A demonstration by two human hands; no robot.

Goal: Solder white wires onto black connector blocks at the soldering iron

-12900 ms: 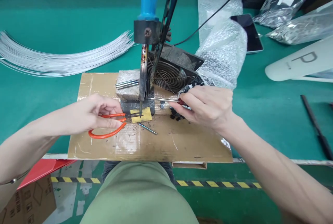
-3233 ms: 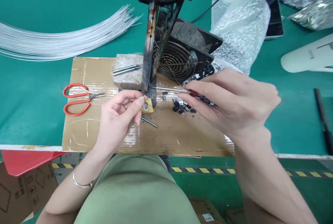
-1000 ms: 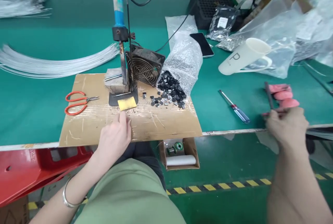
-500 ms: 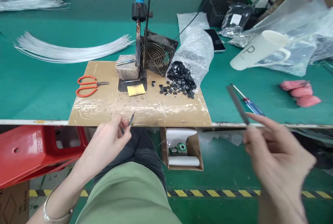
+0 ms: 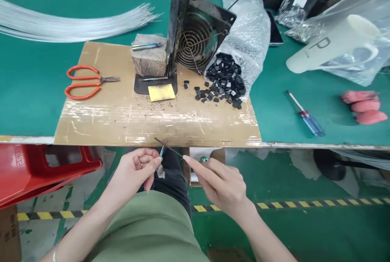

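While a metal rod (image 5: 161,151) is pinched by the left hand (image 5: 132,169) just off the cardboard's (image 5: 100,126) near edge, a file (image 5: 173,150) is gripped across its tip by the right hand (image 5: 224,182), the filing seemingly unfinished.

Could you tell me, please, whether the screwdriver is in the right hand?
No, the screwdriver lies on the green table, while the right hand holds a thin dark flat tool.

left hand (image 5: 138,168) pinching, thumb uppermost, right hand (image 5: 217,182) seemingly closed, index finger extended, forearms converging
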